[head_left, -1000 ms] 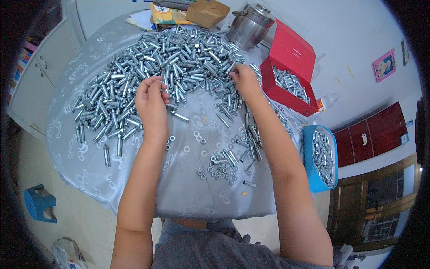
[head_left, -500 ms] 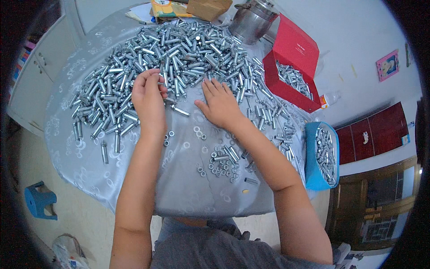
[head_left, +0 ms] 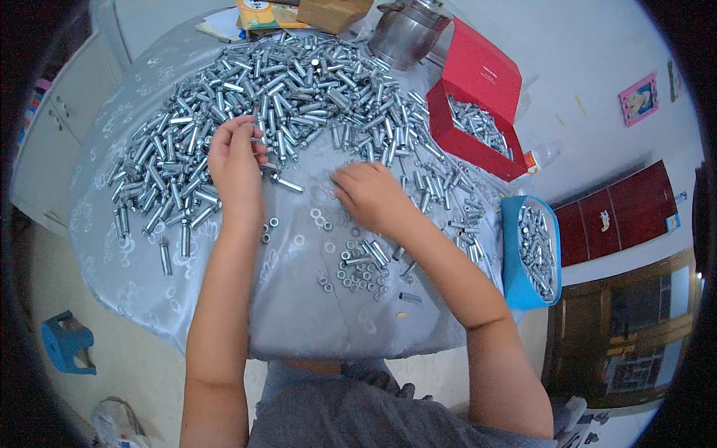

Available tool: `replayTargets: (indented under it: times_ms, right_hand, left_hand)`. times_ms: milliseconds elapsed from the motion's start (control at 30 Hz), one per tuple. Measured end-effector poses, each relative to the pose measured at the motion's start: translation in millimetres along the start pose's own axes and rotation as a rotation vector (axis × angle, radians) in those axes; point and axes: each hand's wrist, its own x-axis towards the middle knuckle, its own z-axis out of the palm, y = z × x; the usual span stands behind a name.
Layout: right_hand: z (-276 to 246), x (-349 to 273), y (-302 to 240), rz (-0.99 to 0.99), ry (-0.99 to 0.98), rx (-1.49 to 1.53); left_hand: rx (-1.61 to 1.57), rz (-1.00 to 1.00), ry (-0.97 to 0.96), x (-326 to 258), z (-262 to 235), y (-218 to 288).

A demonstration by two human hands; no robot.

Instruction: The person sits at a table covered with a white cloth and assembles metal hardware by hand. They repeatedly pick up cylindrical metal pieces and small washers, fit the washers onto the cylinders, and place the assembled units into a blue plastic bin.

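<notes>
A broad heap of silver metal anchor bolts (head_left: 299, 97) covers the far part of the table. My left hand (head_left: 237, 160) is at the heap's near edge, its fingers bent in towards the thumb. Whatever those fingers hold is too small to make out against the metal behind. A single bolt (head_left: 287, 183) lies just right of that hand. My right hand (head_left: 371, 196) hovers low over the cloth, palm down and slightly blurred, with its fingertips curled under and hidden. Between my forearms lie loose nuts (head_left: 362, 280), a few washers (head_left: 320, 218) and several short metal sleeves (head_left: 376, 252).
A red box (head_left: 478, 153) with its lid up holds more metal parts. Right of it stands a blue fabric bin (head_left: 515, 254), also filled. A metal pot (head_left: 409, 33), a cardboard box (head_left: 334, 13) and papers stand at the back. A blue stool (head_left: 69, 342) is on the floor.
My right hand has drawn back from the heap's edge towards me, and its outstretched fingers have curled. My left hand keeps nearly the same pose by the bolts. The whole view has shifted slightly.
</notes>
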Motion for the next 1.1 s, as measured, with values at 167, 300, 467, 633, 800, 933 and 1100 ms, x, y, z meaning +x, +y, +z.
replayTargets:
  times_ms: [167,300,467,633,800,933,1100]
  right_hand:
    - [-24.6,-1.0,-11.2,0.049,-0.179,0.004]
    - [22.5,41.7,-13.2,-0.166,0.223,0.363]
    - [27.9,19.4,-23.1,-0.236,0.178,0.198]
    - [-13.1,-15.8,-7.1,-0.222,-0.042,0.210]
    - [-17.4,20.3,-15.7,-0.120,-0.090,0.225]
    - [27.0,46.0,-22.5,-0.316,0.281,0.259]
    - [25.6,33.9,-21.2,-0.279,0.193,0.272]
  left_hand:
    - [-0.027,-0.005,0.018,-3.2,0.3,10.2]
    - [-0.044,0.004,0.021,0.8,-1.2,5.3]
    - [-0.032,-0.024,0.015,0.9,-1.8,6.8]
    - [-0.050,-0.024,0.033,-4.8,1.6,13.8]
    - [-0.029,-0.011,0.024,-1.0,-1.5,9.2]
    - [-0.015,-0.003,0.033,0.9,-1.9,8.2]
    - [-0.023,-0.010,0.033,0.8,-4.3,8.6]
